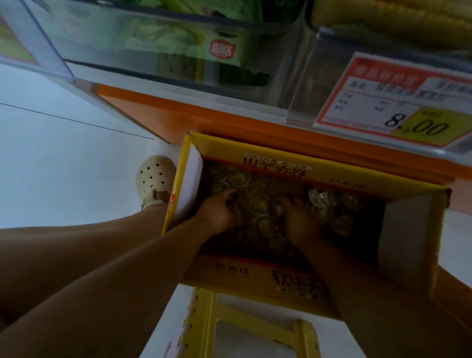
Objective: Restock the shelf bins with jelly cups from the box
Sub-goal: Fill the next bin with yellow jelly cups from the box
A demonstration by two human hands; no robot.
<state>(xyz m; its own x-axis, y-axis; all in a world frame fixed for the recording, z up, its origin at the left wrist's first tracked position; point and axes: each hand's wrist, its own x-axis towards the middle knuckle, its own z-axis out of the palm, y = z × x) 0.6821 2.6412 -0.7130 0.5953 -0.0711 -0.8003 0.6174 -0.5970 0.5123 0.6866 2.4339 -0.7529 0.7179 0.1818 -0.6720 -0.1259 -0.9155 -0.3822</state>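
An open yellow cardboard box (260, 275) stands on the floor below the shelf, filled with several yellowish jelly cups (260, 202). Both hands are down inside it. My left hand (217, 209) lies at the box's left side, fingers curled into the pile of cups. Toward the middle, my right hand (299, 219) has its fingers curled down among the cups. Which cups each hand grips is hidden in the dim box. Above, clear shelf bins (170, 60) hold green packets.
An orange shelf base (227, 119) runs behind the box, with a price tag (393, 101) reading 8.00 at the right. A yellow folding stool (249, 327) stands in front of the box. A foot in a cream clog (153, 179) rests on the white floor to the left.
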